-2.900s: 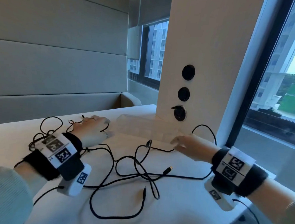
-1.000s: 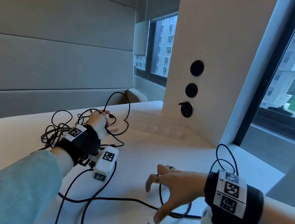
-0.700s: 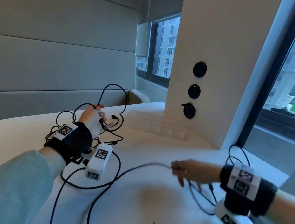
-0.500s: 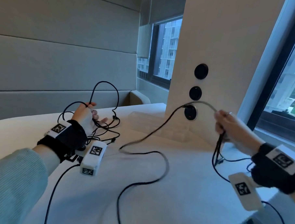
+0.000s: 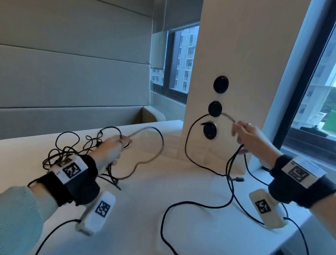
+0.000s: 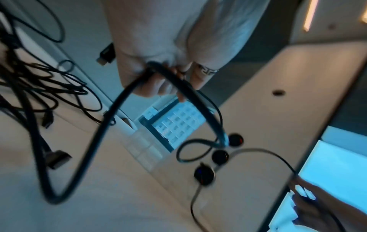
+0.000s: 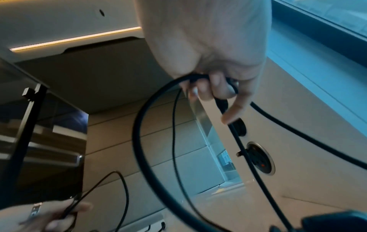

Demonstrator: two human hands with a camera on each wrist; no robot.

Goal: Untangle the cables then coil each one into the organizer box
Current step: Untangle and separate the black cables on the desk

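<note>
Black cables tangled on white table, left side | left hand fingers curled round one cable loop | right hand raised by pillar sockets, fingers gripping another cable | clear organizer box at pillar base.

Grey padded wall panels fill the frame's left. A pale pillar with three round black sockets stands centre, daylit windows on either side.
</note>
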